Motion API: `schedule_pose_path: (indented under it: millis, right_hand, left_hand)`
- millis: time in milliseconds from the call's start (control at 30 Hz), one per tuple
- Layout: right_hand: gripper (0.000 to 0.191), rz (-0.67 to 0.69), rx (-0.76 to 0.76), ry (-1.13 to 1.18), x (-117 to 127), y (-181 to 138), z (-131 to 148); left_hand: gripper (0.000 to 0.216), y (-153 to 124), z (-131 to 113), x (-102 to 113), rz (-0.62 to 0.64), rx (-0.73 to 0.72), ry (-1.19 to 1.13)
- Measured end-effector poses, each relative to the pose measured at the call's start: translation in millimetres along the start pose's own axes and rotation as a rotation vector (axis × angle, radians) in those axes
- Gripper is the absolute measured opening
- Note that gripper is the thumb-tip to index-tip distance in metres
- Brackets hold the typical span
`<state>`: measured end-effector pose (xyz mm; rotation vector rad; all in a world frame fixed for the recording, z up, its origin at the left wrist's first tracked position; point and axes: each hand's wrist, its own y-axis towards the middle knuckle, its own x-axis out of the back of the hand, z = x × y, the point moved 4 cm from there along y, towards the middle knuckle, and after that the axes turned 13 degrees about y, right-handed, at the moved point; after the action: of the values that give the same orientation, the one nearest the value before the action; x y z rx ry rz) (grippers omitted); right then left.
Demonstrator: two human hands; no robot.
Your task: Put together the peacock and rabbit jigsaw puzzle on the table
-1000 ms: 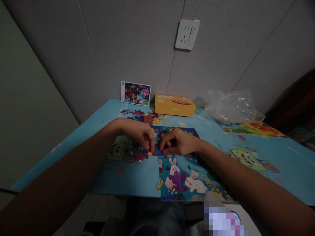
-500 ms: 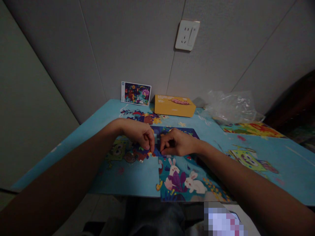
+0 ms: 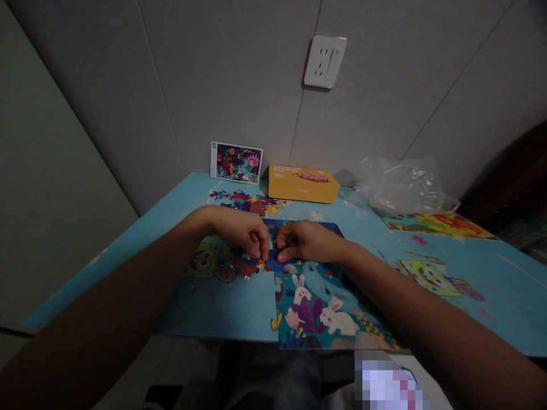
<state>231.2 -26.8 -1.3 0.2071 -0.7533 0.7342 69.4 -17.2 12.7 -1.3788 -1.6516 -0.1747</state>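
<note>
On the table lies a partly joined jigsaw puzzle [image 3: 318,316], with white rabbits and a purple plant in its near right part. My left hand [image 3: 241,230] is curled, fingertips down on a brown-and-orange puzzle piece [image 3: 248,269] at the puzzle's left edge. Just to its right, my right hand [image 3: 310,242] has thumb and fingers bent onto a dark blue puzzle piece [image 3: 276,261]. A small pale blue gap shows between the hands. The hands hide part of the puzzle's middle and far rows.
Loose puzzle pieces [image 3: 243,200] lie beyond my left hand. Against the wall stand a picture card [image 3: 237,163] and a yellow box [image 3: 303,185]. A clear plastic bag [image 3: 397,185] rests at the back right, by a colourful sheet [image 3: 444,225]. The blue table [image 3: 222,319] has a near edge before me.
My right hand has shifted slightly up and left, its thumb now a little higher on the dark blue area. My left hand has barely moved.
</note>
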Motion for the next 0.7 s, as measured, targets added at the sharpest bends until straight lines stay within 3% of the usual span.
schedule_pose_path:
  millis: [267, 400, 567, 700]
  right_hand:
    - [0.011, -0.132, -0.004, -0.129, 5, 0, -1]
    - [0.011, -0.197, 0.041, -0.115, 6, 1, -5]
    - [0.029, -0.240, 0.100, 0.072, 5, 1, -5]
    - [0.023, -0.267, 0.074, 0.115, 1, 4, -6]
  left_hand:
    - [0.023, 1, 15, 27, -0.502, 0.158, 0.086]
    - [0.028, 2, 19, 26, -0.517, 0.183, -0.017]
    - [0.027, 5, 18, 24, -0.513, 0.168, 0.001]
    - [0.030, 5, 16, 26, -0.544, 0.131, 0.025]
